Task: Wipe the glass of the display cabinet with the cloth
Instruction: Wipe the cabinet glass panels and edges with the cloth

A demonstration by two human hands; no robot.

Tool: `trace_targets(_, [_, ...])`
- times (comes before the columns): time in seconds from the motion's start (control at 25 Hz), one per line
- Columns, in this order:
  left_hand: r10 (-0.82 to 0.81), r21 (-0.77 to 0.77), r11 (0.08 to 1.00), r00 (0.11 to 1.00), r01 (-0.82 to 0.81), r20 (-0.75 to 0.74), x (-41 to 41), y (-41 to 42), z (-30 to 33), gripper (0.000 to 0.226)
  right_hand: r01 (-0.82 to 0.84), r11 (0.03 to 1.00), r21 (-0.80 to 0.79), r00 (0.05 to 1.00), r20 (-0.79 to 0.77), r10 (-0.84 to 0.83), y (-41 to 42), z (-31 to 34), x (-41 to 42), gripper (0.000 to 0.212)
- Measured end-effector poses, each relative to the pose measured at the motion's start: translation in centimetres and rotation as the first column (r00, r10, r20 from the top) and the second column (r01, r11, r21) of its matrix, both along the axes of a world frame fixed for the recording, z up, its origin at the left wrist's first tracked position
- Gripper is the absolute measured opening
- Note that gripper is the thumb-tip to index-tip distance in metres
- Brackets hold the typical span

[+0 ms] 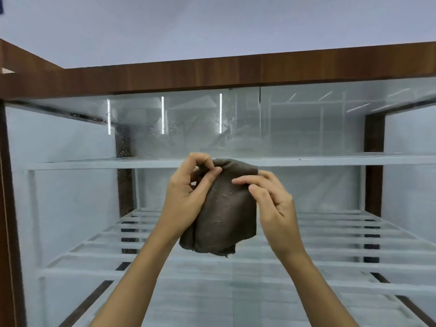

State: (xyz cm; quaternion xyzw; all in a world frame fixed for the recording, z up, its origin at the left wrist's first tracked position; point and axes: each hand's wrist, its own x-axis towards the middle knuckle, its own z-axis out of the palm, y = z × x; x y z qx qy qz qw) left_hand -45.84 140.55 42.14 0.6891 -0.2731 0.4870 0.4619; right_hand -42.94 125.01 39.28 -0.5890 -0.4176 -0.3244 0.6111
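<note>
A dark brown cloth (224, 208) hangs folded in the middle of the view, in front of the cabinet glass (188, 123). My left hand (186, 197) pinches its upper left edge between thumb and fingers. My right hand (271, 199) holds its upper right edge with the fingers curled over the fabric. The glass above the hands is speckled with water droplets and smears, mostly on the left half. A vertical seam (260, 119) divides two panes. The cloth's lower edge hangs loose and covers part of the shelves behind it.
The cabinet has a dark wooden top frame (212, 74) and wooden posts (374, 166). Inside are a white shelf (94, 164) at hand height and a white slatted rack (330, 232) below. A pale wall rises above the cabinet.
</note>
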Motion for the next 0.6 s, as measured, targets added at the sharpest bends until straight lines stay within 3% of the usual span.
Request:
trace_targets(0.08, [0.002,0.016,1.0,1.0,-0.002,0.019,0.1,0.8,0.4,0.023,0.083,0.996,0.018,0.996,0.013,-0.083,1.1,0.6,0.0,0.014])
trace_targets(0.24, [0.032,0.065,0.997,0.999,-0.032,0.009,1.6,1.6,2.8,0.023,0.268,0.957,0.113,0.958,0.074,-0.277,2.4,2.7,1.0,0.028])
trace_targets(0.32, [0.074,0.122,0.989,0.993,-0.084,0.089,3.0,1.5,5.0,0.021,0.392,0.901,0.187,0.9,0.127,-0.418,3.0,4.6,2.2,0.027])
trace_targets(0.4, [0.273,0.195,0.923,0.923,-0.331,0.272,4.9,1.3,7.1,0.021,0.577,0.775,0.258,0.76,0.177,-0.625,3.7,6.8,3.9,0.026])
trace_targets(0.48, [0.511,0.158,0.755,0.722,-0.636,0.467,6.9,1.2,8.3,0.02,0.783,0.553,0.285,0.519,0.192,-0.833,4.8,8.4,5.5,0.028])
trace_targets(0.56, [0.609,0.057,0.663,0.582,-0.747,0.539,8.2,1.3,8.3,0.025,0.888,0.351,0.296,0.288,0.236,-0.928,6.4,8.4,6.4,0.028])
trace_targets(0.6, [0.635,0.01,0.651,0.551,-0.759,0.542,8.5,1.5,8.1,0.026,0.906,0.307,0.293,0.228,0.273,-0.935,7.2,7.9,6.7,0.027])
